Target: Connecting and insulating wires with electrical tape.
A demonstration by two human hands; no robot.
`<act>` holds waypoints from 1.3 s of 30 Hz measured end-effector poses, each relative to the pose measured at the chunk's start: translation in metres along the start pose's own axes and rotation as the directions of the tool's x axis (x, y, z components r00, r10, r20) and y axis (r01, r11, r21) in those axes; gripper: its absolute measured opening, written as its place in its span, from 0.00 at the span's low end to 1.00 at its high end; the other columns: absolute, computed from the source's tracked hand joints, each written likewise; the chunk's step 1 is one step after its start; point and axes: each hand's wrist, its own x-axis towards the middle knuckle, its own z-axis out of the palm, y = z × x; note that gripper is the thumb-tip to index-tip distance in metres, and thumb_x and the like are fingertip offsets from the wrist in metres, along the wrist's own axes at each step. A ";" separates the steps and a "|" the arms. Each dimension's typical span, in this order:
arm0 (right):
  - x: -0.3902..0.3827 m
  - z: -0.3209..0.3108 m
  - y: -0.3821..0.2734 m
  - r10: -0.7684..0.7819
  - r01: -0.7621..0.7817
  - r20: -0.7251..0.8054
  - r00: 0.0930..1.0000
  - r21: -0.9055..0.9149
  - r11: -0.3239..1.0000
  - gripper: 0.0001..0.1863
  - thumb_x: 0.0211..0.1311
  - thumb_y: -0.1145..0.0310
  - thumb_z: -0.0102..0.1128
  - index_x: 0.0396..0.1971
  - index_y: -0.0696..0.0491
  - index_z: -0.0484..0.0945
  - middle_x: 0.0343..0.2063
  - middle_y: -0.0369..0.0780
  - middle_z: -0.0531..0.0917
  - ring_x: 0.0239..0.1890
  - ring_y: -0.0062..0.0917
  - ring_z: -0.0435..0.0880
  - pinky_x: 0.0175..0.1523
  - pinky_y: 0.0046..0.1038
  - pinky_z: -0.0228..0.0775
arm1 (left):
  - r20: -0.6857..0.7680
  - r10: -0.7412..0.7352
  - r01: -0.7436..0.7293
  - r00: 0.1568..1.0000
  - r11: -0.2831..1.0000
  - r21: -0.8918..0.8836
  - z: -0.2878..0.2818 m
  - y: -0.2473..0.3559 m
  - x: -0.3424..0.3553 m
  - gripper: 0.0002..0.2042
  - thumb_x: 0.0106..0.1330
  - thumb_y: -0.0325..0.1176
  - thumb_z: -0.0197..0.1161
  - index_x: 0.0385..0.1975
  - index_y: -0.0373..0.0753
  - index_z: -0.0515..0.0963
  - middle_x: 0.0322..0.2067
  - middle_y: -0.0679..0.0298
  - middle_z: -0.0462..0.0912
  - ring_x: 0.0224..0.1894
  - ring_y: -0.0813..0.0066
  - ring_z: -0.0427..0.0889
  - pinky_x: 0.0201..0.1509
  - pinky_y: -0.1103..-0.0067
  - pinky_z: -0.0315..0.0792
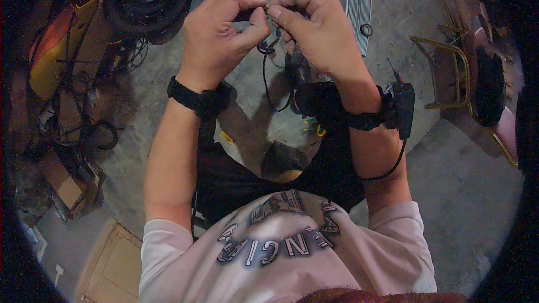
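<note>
My left hand (pixel 216 36) and my right hand (pixel 323 31) are raised in front of me, fingertips meeting. Between them they pinch a small metallic piece (pixel 267 8), mostly covered by the fingers and too small to name. Just below the fingertips hangs a thin black cable (pixel 265 76), which loops down between my forearms. I cannot tell whether it joins the small piece. A dark, rounded object (pixel 296 70) lies partly behind my right hand. Each wrist wears a black strap.
A ribbed silver metal box (pixel 357 17) lies on the concrete floor, with a black ring (pixel 366 30) on it. Gold-framed chairs (pixel 449 73) stand at right. Coiled black cables (pixel 149 0) and an orange-yellow panel (pixel 62 56) crowd the left, above an open cardboard box (pixel 70 185).
</note>
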 end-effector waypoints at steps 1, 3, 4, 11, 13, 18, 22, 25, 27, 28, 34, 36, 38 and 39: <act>0.000 0.000 -0.001 0.001 -0.001 0.000 1.000 0.001 1.000 0.14 0.61 0.65 0.60 0.36 0.62 0.82 0.19 0.39 0.81 0.19 0.18 0.78 0.24 0.24 0.70 | 0.001 -0.001 0.001 1.000 1.000 0.000 0.000 0.000 0.000 0.05 0.51 0.25 0.66 0.28 0.35 0.82 0.32 0.60 0.84 0.34 0.69 0.84 0.38 0.78 0.78; -0.001 0.000 -0.003 0.010 -0.010 0.007 1.000 0.006 1.000 0.14 0.61 0.65 0.60 0.37 0.62 0.82 0.19 0.38 0.81 0.19 0.18 0.79 0.25 0.23 0.71 | 0.009 0.038 -0.038 0.999 0.998 0.054 -0.002 0.002 0.002 0.05 0.51 0.26 0.66 0.28 0.35 0.81 0.32 0.59 0.84 0.34 0.68 0.84 0.38 0.78 0.78; 0.000 0.000 -0.004 0.011 -0.011 0.007 1.000 0.007 1.000 0.14 0.61 0.65 0.60 0.37 0.62 0.82 0.19 0.38 0.81 0.19 0.18 0.79 0.25 0.23 0.71 | 0.010 0.037 -0.038 0.999 0.998 0.054 -0.001 0.002 0.002 0.05 0.51 0.26 0.66 0.28 0.35 0.81 0.32 0.59 0.84 0.34 0.68 0.84 0.38 0.78 0.78; 0.001 -0.003 -0.003 0.035 -0.037 0.056 0.998 0.027 0.999 0.15 0.61 0.63 0.60 0.38 0.61 0.82 0.20 0.38 0.81 0.19 0.17 0.79 0.25 0.22 0.71 | -0.021 0.018 -0.019 1.000 1.000 -0.014 -0.001 0.000 0.003 0.04 0.52 0.24 0.65 0.27 0.35 0.80 0.31 0.60 0.84 0.34 0.70 0.84 0.38 0.79 0.77; 0.001 -0.003 -0.004 0.043 -0.044 0.067 0.997 0.017 0.999 0.15 0.61 0.63 0.60 0.38 0.61 0.82 0.20 0.37 0.81 0.19 0.17 0.78 0.24 0.22 0.71 | -0.023 0.011 -0.012 1.000 1.000 -0.028 -0.001 -0.001 0.004 0.03 0.52 0.23 0.64 0.27 0.35 0.80 0.31 0.60 0.84 0.33 0.70 0.84 0.38 0.79 0.77; -0.002 -0.005 -0.011 0.090 -0.094 0.078 0.993 0.053 0.994 0.13 0.61 0.67 0.64 0.41 0.60 0.80 0.24 0.33 0.80 0.22 0.12 0.74 0.25 0.15 0.65 | -0.015 -0.133 0.132 0.991 0.988 -0.082 -0.002 0.007 0.006 0.02 0.56 0.23 0.63 0.28 0.35 0.81 0.31 0.63 0.85 0.31 0.79 0.82 0.36 0.82 0.76; -0.001 -0.008 -0.011 0.084 -0.088 0.086 0.993 0.053 0.995 0.13 0.61 0.68 0.64 0.41 0.60 0.80 0.24 0.34 0.80 0.21 0.12 0.74 0.24 0.15 0.65 | -0.007 -0.137 0.136 0.991 0.986 -0.099 -0.003 0.008 0.006 0.02 0.58 0.25 0.63 0.29 0.34 0.81 0.32 0.64 0.84 0.31 0.82 0.81 0.36 0.83 0.75; -0.003 -0.010 -0.004 0.068 -0.077 0.079 0.994 0.105 0.992 0.12 0.60 0.69 0.63 0.40 0.61 0.80 0.23 0.34 0.79 0.21 0.13 0.74 0.24 0.16 0.65 | 0.083 -0.273 0.284 0.958 0.944 -0.170 -0.004 0.011 0.004 0.04 0.60 0.24 0.62 0.33 0.35 0.82 0.38 0.61 0.84 0.41 0.75 0.82 0.48 0.81 0.74; -0.005 -0.010 -0.002 0.055 -0.059 0.047 0.997 0.096 0.994 0.15 0.59 0.63 0.62 0.38 0.60 0.82 0.20 0.35 0.81 0.19 0.16 0.77 0.23 0.20 0.69 | 0.099 -0.326 0.340 0.940 0.909 -0.242 -0.001 0.009 0.003 0.04 0.62 0.25 0.62 0.35 0.34 0.82 0.39 0.61 0.84 0.41 0.76 0.81 0.49 0.81 0.74; -0.005 -0.010 -0.001 0.051 -0.056 0.050 0.997 0.097 0.994 0.15 0.59 0.63 0.62 0.38 0.60 0.82 0.20 0.35 0.81 0.19 0.16 0.77 0.23 0.20 0.69 | 0.096 -0.325 0.338 0.941 0.910 -0.239 -0.001 0.009 0.003 0.04 0.62 0.25 0.62 0.35 0.34 0.82 0.39 0.61 0.84 0.41 0.76 0.81 0.49 0.81 0.74; -0.005 -0.009 0.004 0.033 -0.034 0.018 0.999 0.065 0.997 0.15 0.59 0.64 0.63 0.39 0.61 0.82 0.22 0.37 0.82 0.21 0.16 0.78 0.25 0.21 0.71 | 0.133 -0.406 0.427 0.904 0.848 -0.314 0.000 0.009 0.000 0.06 0.64 0.26 0.62 0.36 0.32 0.81 0.39 0.62 0.84 0.41 0.78 0.80 0.48 0.81 0.74; -0.004 -0.008 0.005 0.064 -0.065 0.011 0.998 0.053 0.996 0.15 0.58 0.64 0.63 0.38 0.61 0.82 0.23 0.37 0.82 0.21 0.16 0.78 0.26 0.22 0.72 | 0.065 -0.374 0.373 0.925 0.864 -0.339 0.002 0.007 0.000 0.06 0.60 0.28 0.64 0.33 0.33 0.83 0.30 0.64 0.85 0.30 0.83 0.81 0.35 0.85 0.75; -0.003 -0.008 0.003 0.070 -0.070 0.013 0.997 0.059 0.996 0.15 0.58 0.64 0.63 0.38 0.61 0.83 0.23 0.36 0.82 0.21 0.16 0.78 0.26 0.21 0.71 | 0.112 -0.402 0.416 0.909 0.848 -0.330 0.000 0.005 0.000 0.06 0.62 0.27 0.63 0.35 0.32 0.82 0.34 0.63 0.84 0.34 0.81 0.81 0.41 0.83 0.75; -0.002 -0.008 0.002 0.074 -0.075 0.016 0.997 0.066 0.995 0.15 0.59 0.64 0.63 0.38 0.61 0.83 0.22 0.36 0.82 0.21 0.16 0.77 0.26 0.21 0.71 | 0.157 -0.430 0.458 0.889 0.831 -0.316 0.000 0.005 0.001 0.06 0.64 0.27 0.62 0.37 0.32 0.81 0.38 0.63 0.84 0.39 0.79 0.80 0.47 0.82 0.74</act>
